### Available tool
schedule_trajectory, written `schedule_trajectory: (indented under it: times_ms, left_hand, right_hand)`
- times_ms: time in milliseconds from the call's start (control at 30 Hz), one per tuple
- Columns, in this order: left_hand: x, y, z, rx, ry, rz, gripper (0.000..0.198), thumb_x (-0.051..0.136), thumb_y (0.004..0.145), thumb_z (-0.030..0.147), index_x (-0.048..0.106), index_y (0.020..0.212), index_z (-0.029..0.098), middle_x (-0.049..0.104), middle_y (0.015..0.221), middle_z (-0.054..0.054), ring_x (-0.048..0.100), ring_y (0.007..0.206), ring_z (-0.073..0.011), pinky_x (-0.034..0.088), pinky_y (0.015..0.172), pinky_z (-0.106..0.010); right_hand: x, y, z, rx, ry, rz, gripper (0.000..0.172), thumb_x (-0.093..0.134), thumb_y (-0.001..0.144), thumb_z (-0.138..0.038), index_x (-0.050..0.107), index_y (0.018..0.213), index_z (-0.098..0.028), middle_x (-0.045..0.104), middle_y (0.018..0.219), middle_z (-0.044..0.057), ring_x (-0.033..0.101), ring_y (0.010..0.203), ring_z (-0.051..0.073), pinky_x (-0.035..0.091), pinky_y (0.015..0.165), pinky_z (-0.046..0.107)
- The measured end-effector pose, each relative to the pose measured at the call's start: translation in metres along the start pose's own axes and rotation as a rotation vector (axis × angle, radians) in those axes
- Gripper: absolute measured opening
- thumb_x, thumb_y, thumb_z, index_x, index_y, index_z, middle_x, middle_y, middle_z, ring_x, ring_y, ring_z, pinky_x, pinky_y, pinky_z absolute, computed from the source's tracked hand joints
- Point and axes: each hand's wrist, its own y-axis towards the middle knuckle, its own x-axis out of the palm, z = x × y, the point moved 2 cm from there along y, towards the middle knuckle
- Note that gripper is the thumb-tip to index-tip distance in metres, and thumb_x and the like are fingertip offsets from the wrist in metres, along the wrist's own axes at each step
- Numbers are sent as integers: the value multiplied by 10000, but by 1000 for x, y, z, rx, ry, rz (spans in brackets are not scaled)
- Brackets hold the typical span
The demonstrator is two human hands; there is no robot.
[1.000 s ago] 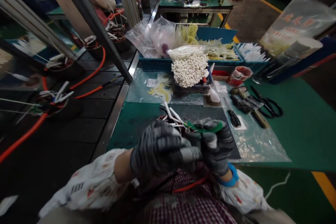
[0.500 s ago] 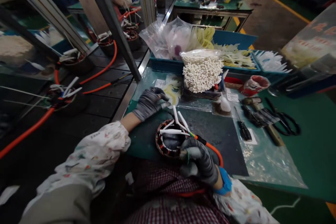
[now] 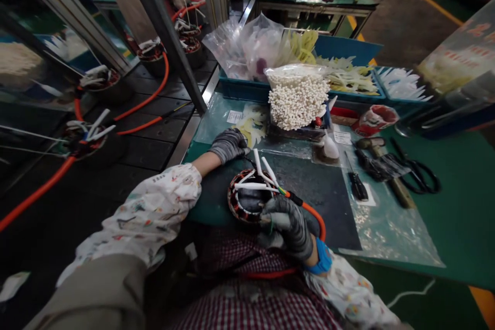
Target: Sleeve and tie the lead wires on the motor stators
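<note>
Left hand [image 3: 228, 145] lifted away — wound stator [image 3: 236, 201] bristling white sleeves [image 3: 251, 186].

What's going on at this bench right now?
A person in grey gloves is handling a copper-wound motor stator on a black mat. The right hand grips the stator's near side, close to its white sleeved leads and orange cable. The left hand rests apart, at the mat's far edge.
</note>
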Motion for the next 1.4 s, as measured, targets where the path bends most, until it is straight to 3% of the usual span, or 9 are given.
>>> schedule_trajectory:
  times_ms: [300, 533, 733, 900, 1067, 1167, 1233, 1333, 1400]
  left_hand:
    - [-12, 4, 0, -38, -22, 63, 309, 660, 1067, 376, 784, 1265, 173, 828, 1217, -119, 782, 1152, -289, 601, 1021, -352]
    - [-24, 34, -20, 43, -91, 120, 390, 761, 1021, 238, 766, 1411, 241, 609, 1682, -115, 586, 1533, -344, 462, 1321, -542]
    - [-17, 73, -29, 85, -265, 55, 255, 841, 1045, 307, 789, 1238, 150, 779, 1367, -109, 741, 1309, -299, 597, 1200, -563]
    - [-20, 71, -42, 41, -464, 134, 177, 833, 1022, 252, 802, 1148, 130, 834, 1223, -98, 794, 1175, -270, 647, 1125, -490]
    - [-24, 22, -41, 10, -694, 410, 220, 604, 1126, 283, 727, 1284, 190, 820, 1309, -113, 806, 1174, -240, 676, 1062, -429]
    - [-21, -43, -16, 51, -829, 651, 382, 352, 1220, 404, 643, 1429, 270, 814, 1233, -100, 823, 980, -225, 710, 840, -416]
    - [-13, -95, 11, 128, -800, 686, 523, 317, 1217, 530, 690, 1445, 243, 810, 1092, -81, 787, 867, -231, 708, 793, -395]
    - [9, -163, 49, 373, -553, 692, 332, 581, 1159, 436, 789, 1355, 267, 805, 980, -4, 777, 914, -205, 667, 1089, -372]
    - [28, -187, 61, 523, -270, 736, 299, 684, 1114, 272, 754, 1403, 308, 830, 1088, 15, 780, 1144, -187, 379, 1419, -453]
  right_hand:
    - [9, 7, -2, -137, 32, 167, 441, 800, 1065, -285, 661, 1482, -320, 803, 1007, 20, 827, 899, 240, 740, 804, 373]
    - [11, 2, 1, -128, 31, 183, 322, 769, 1086, -305, 694, 1399, -319, 805, 1004, 32, 834, 892, 247, 740, 785, 388]
    - [10, 4, 2, -143, 32, 178, 376, 809, 1060, -303, 705, 1421, -287, 824, 1019, 41, 842, 924, 252, 746, 815, 392]
    - [6, 10, -3, -131, 116, 183, 334, 831, 1052, -305, 751, 1376, -304, 826, 1001, 26, 836, 852, 223, 734, 744, 350]
    - [0, 4, 0, 140, 411, 451, 209, 902, 987, -436, 837, 1172, -362, 761, 856, -7, 744, 752, 210, 690, 663, 362]
    - [-1, 5, 1, 233, 505, 628, 209, 849, 1016, -536, 822, 1189, -421, 615, 754, -44, 596, 665, 181, 618, 612, 327]
    - [-2, 10, -1, 258, 526, 680, 191, 822, 1024, -575, 818, 1128, -414, 523, 744, -51, 523, 647, 169, 576, 594, 303]
    - [-5, 20, -3, 291, 545, 742, 214, 827, 1012, -591, 809, 1026, -378, 462, 761, -52, 475, 640, 151, 528, 587, 276]
    - [-7, 25, -5, 288, 518, 752, 212, 817, 1020, -585, 806, 1021, -373, 463, 767, -51, 467, 632, 146, 525, 588, 278]
